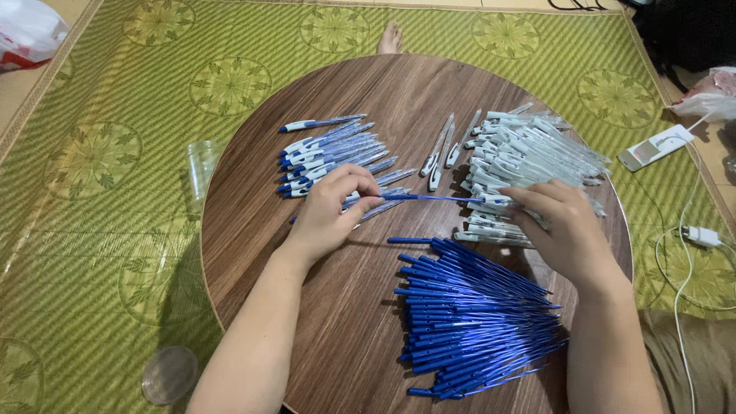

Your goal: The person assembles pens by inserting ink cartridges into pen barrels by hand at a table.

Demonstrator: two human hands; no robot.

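A thin blue pen refill (433,198) stretches level between my two hands above a round wooden table (345,322). My left hand (333,211) pinches its left end, which sits inside a clear pen barrel. My right hand (563,226) holds the other end at a white and blue pen cap piece. Under my left hand lies a pile of assembled pens (330,153). A heap of empty clear barrels with white clips (525,165) lies under and beyond my right hand. A stack of blue refills (475,322) lies at the table's near side.
Three loose barrels (441,149) lie between the two far piles. The table stands on a green woven mat (107,153). A clear cup (201,165) and a round lid (169,374) sit on the mat at left. A power strip (655,147) and charger cable (701,236) lie at right. A bare foot (390,38) shows beyond the table.
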